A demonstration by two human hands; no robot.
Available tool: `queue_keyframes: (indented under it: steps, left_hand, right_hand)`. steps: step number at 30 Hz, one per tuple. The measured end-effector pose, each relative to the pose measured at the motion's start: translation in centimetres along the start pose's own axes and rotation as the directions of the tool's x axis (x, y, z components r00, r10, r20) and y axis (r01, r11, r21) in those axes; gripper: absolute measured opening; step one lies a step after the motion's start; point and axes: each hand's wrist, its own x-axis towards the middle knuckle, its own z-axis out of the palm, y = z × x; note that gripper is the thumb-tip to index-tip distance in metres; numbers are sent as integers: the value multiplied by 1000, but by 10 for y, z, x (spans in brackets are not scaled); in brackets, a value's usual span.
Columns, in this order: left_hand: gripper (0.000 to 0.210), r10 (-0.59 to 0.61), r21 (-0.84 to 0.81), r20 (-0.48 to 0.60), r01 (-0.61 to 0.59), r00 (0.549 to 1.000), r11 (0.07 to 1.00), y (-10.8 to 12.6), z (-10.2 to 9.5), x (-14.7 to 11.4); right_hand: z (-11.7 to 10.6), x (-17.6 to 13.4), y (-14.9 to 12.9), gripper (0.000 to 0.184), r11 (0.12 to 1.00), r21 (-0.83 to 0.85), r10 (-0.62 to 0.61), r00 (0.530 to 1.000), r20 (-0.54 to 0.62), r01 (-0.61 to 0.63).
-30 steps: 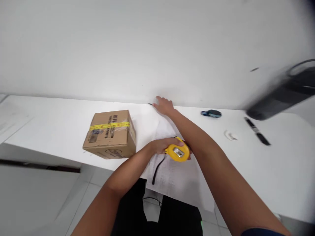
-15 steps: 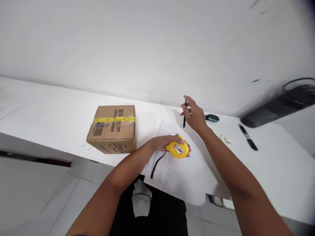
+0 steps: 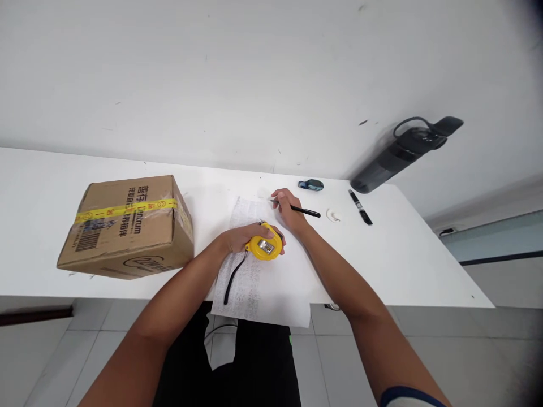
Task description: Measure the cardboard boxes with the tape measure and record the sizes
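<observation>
My left hand (image 3: 241,237) is wrapped round a yellow tape measure (image 3: 263,247), whose black wrist strap hangs down over the paper. Under it lies a sheet of paper (image 3: 271,294) with rows of marks on its left side; its near end hangs over the table edge. My right hand (image 3: 289,209) grips a black pen (image 3: 307,211) close to the top of the sheet, the tip pointing left and the back end sticking out to the right. Whether the tip touches the paper I cannot tell.
A taped cardboard box (image 3: 127,226) stands at the left on the white table (image 3: 212,183). Toward the back right are a small dark blue object (image 3: 311,185), a whitish curled piece (image 3: 332,215), a black-and-silver strip (image 3: 360,207) and a dark bottle (image 3: 388,161) by the wall.
My right hand has come down to the top of the sheet, and the pen has turned from upright to nearly level. The view has shifted right. My left hand still holds the tape measure.
</observation>
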Motion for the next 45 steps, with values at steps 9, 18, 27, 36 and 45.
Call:
queue_keyframes:
  steps: [9, 18, 27, 36, 45]
  left_hand:
    - [52, -16, 40, 7, 16, 1000, 999, 3, -1, 0]
    - [53, -42, 14, 43, 42, 998, 999, 3, 0, 1]
    - [52, -60, -10, 53, 61, 997, 998, 2, 0, 1]
    - [54, -63, -2, 58, 64, 996, 998, 2, 0, 1]
    - [54, -69, 9, 58, 69, 996, 998, 4, 1, 0]
  right_hand:
    - [0, 6, -4, 36, 995, 59, 84, 994, -69, -80]
    - [2, 4, -6, 35, 997, 44, 65, 997, -51, -63]
    - [1, 3, -8, 37, 993, 60, 101, 994, -36, -99]
    - [1, 2, -9, 35, 992, 58, 112, 993, -44, -109]
    - [1, 3, -9, 34, 994, 49, 99, 989, -109, -94]
